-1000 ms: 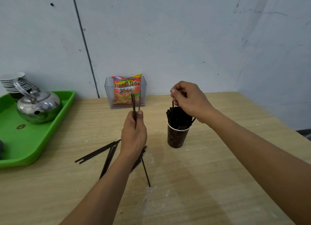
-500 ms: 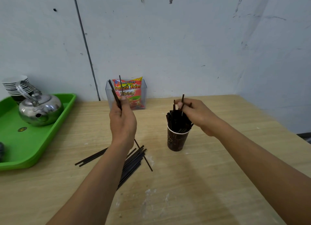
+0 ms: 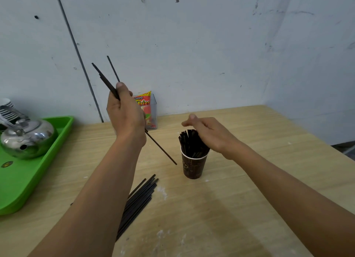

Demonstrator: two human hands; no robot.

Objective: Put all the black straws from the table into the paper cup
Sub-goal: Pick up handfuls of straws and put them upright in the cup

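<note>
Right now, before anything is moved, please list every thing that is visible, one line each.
light wooden table: one, beige, against the wall
dark brown paper cup: one, brown, upright mid-table
thin black plastic straws in cup: many, black, standing in the cup
loose black straws: one bundle, black, lying on the table
black straws in hand: a few, black, raised over the table
green plastic tray: one, green, table's left end
shiny metal kettle: one, silver, on the tray
stacked white dishes: one stack, white, behind the kettle
clear plastic box: one, transparent, by the wall
red-orange snack packet: one, red-orange, inside the box
left hand: one, grips the raised straws
right hand: one, fingers relaxed, over the cup's straws
</note>
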